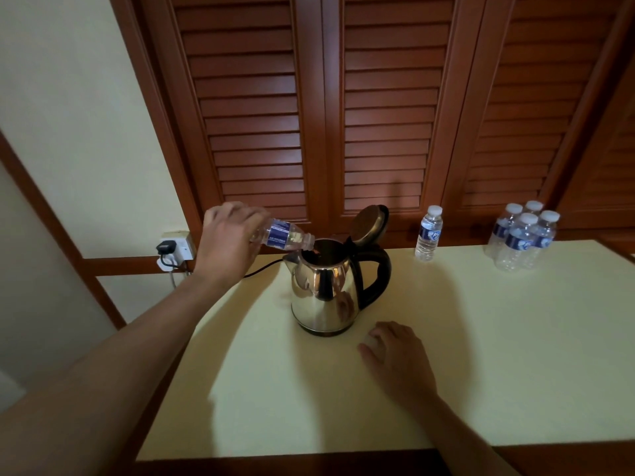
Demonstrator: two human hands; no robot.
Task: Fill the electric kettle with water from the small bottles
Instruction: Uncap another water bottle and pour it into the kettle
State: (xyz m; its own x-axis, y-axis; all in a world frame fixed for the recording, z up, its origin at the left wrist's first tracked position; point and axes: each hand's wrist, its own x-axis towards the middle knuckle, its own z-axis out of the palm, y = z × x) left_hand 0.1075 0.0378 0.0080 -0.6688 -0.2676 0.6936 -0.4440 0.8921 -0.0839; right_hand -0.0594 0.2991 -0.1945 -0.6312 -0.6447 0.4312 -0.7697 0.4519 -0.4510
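Toward the back edge of the table (481, 372), left of centre, the kettle (323, 290) stands with its lid (369, 223) swung up. My left hand (230, 238) is wrapped round the base of the tipped bottle (281, 235), its neck right over the kettle's mouth. We're mid-pour, I'd say, and it looks nearly drained. My right hand (395, 355) rests on the table just beside the kettle's base; whether its fingers cover a cap, I can't tell. Next call: finish this one, set it aside, then go for the capped bottle (427, 235) at the back edge. A cluster of bottles (522, 238) waits toward the back right corner. A steady tilt should avoid splashing.
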